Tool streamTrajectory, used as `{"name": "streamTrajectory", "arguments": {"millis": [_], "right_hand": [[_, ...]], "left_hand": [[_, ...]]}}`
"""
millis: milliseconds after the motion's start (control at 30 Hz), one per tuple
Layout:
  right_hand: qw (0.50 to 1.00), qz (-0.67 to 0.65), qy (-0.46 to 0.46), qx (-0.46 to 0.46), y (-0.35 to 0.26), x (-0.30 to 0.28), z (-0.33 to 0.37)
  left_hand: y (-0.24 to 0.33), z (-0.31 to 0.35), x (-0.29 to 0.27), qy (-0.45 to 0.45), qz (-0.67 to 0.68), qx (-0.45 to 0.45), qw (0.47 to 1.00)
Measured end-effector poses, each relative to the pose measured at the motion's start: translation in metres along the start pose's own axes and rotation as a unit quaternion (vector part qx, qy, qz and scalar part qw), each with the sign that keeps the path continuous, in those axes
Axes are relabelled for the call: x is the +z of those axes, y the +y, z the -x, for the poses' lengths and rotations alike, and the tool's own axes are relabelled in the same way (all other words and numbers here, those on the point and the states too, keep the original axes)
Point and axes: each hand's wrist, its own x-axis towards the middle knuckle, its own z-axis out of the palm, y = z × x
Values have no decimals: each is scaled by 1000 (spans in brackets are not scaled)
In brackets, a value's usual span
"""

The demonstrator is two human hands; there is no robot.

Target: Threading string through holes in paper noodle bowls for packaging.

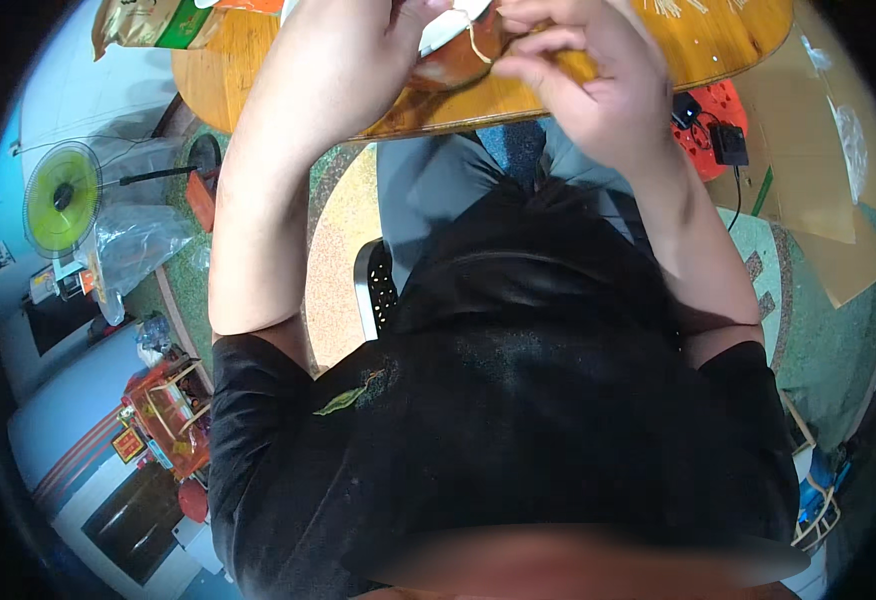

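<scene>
My left hand [413, 18] is over the near edge of a wooden table [458, 118], its fingers mostly cut off by the top of the picture. Beside its thumb is a white object [442, 30], only partly visible, perhaps a dish. A thin, pale, bent strand [479, 42] hangs between my two hands; what holds its upper end cannot be made out. My right hand [593, 65] reaches in from the right, fingers curved and thumb apart from them. Its fingertips come close to the strand, with no clear grip on it.
More thin pale strands [670, 6] lie on the table at the right. A brown and green package [153, 22] is at the far left. Right of my legs, a red stool [723, 105] carries a black adapter [729, 145]. A green fan [63, 200] stands left; cardboard [803, 130] lies right.
</scene>
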Motion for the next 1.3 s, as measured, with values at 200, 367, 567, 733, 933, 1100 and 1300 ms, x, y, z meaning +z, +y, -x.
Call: {"name": "streamTrajectory", "arguments": {"millis": [200, 367, 567, 733, 933, 1100, 1300], "right_hand": [[950, 188, -41, -246, 17, -1, -14], [960, 132, -29, -247, 25, 10, -24], [997, -53, 23, -48, -12, 17, -14], [952, -54, -36, 300, -29, 9, -33], [901, -5, -85, 426, -57, 10, -63], [896, 23, -105, 432, -63, 5, -70], [881, 48, -184, 433, -69, 2, -80]], "left_hand": [[1, 0, -1, -11, 5, 1, 1000], [-7, -1, 0, -1, 1, 49, 999], [-14, 2, 1, 26, -4, 60, 998], [-29, 5, 8, 101, 192, 73, 974], [-25, 15, 11, 177, 110, 166, 964], [-30, 16, 8, 234, -27, 295, 926], [-43, -23, 38, 260, 329, 450, 788]]}}
